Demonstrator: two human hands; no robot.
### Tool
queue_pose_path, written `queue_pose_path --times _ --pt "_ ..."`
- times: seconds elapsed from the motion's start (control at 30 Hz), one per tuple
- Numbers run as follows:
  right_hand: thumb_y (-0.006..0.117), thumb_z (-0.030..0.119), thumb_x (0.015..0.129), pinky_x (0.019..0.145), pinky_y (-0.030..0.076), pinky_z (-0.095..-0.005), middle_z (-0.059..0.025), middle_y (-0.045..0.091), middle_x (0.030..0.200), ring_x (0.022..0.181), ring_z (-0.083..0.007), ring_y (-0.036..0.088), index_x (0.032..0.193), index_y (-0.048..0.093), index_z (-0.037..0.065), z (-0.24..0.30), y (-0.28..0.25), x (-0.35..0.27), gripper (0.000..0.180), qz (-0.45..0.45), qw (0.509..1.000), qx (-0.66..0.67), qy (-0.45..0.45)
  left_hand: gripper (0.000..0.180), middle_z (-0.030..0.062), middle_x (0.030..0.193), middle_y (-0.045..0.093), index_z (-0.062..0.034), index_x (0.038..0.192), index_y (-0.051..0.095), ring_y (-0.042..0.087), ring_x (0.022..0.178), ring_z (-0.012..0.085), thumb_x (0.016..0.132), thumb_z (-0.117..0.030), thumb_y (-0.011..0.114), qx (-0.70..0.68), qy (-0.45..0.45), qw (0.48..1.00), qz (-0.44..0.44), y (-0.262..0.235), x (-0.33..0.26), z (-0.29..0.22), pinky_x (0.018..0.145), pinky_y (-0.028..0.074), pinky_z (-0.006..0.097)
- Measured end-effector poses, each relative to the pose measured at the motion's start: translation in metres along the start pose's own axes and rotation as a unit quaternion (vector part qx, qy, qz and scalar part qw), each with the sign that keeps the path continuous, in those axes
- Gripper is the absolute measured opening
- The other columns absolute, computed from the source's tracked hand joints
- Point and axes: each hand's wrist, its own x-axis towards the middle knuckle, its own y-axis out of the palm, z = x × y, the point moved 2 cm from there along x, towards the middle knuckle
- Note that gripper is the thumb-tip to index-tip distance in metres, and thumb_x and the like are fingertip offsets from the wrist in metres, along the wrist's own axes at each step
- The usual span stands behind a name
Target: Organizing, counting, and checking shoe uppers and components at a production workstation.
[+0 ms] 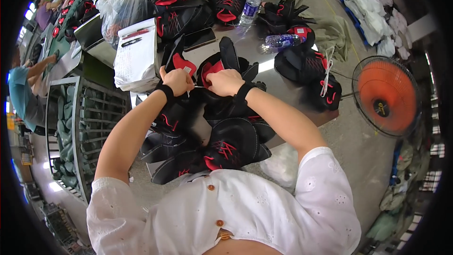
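My left hand (178, 82) and my right hand (226, 82) meet over the table, a short gap apart. A thin white cord (200, 87) runs between their closed fingers, and a short end hangs below my left hand. Under my right hand is a black shoe upper (230, 54) with red lining, its tall tongue standing up. Another black upper with a red insert (184, 64) is just beyond my left hand. Part of both uppers is hidden by my hands. Nearer my body lie several black uppers with red laces (226, 148), overlapping one another.
A paper stack (137, 66) with pens sits at left, near a clear plastic bag (125, 12). One bottle (251, 5) stands; another (283, 41) lies sideways. White cords (326, 73) rest on uppers at right, beside an orange fan (386, 97). A metal cage (78, 132) and a person (21, 89) are left.
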Motion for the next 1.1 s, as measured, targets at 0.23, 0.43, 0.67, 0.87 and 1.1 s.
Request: queue_pose_path --times 0.23,0.43,0.67,0.87,1.1 --pt "0.064 0.032 0.073 0.078 0.047 -0.0376 -0.0094 0.063 0.099 0.098 -0.0268 0.058 0.101 0.061 0.011 0.002 0.002 0.01 0.035 -0.005 0.991 0.13 0.006 0.011 0.0008 0.068 0.066 -0.0185 0.071 0.07 0.062 0.077 0.0184 0.065 -0.028 0.069 -0.023 0.027 0.999 -0.023 -0.008 -0.009 0.0 0.097 0.013 0.053" --pt "0.068 0.033 0.071 0.075 0.047 -0.0386 -0.0073 0.064 0.092 0.09 -0.027 0.06 0.106 0.058 0.012 0.007 0.006 0.023 0.043 -0.037 0.987 0.154 0.013 0.012 -0.0025 0.067 0.066 -0.0198 0.07 0.069 0.063 0.075 0.0174 0.062 -0.029 0.069 -0.027 0.039 0.999 -0.01 -0.009 -0.006 0.001 0.099 0.014 0.053" --pt "0.06 0.041 0.077 0.064 0.047 -0.0378 -0.0094 0.065 0.078 0.075 -0.0281 0.061 0.081 0.065 0.009 0.018 -0.001 0.009 0.032 -0.097 0.984 0.141 -0.057 0.016 -0.0007 0.072 0.066 -0.0186 0.073 0.069 0.062 0.08 0.0178 0.063 -0.032 0.068 -0.026 0.025 0.999 -0.011 -0.007 -0.003 0.007 0.099 0.016 0.054" --pt "0.051 0.037 0.084 0.06 0.046 -0.0393 -0.0122 0.063 0.072 0.069 -0.0302 0.061 0.078 0.065 0.008 0.017 0.011 0.022 0.033 -0.195 0.966 0.155 -0.068 0.021 -0.0021 0.072 0.066 -0.0185 0.077 0.068 0.062 0.084 0.0174 0.067 -0.037 0.066 -0.037 0.038 0.999 -0.001 -0.01 -0.002 0.006 0.098 0.012 0.058" --pt "0.056 0.011 0.086 0.049 0.038 -0.0212 -0.0028 0.056 0.062 0.054 -0.0054 0.049 0.076 0.058 -0.001 0.028 -0.003 -0.01 0.016 -0.331 0.697 0.633 -0.063 0.025 -0.009 0.065 0.064 -0.0248 0.086 0.068 0.06 0.089 0.0123 0.082 -0.044 0.052 0.096 0.052 0.983 0.147 0.003 -0.008 -0.025 0.099 0.005 0.059"
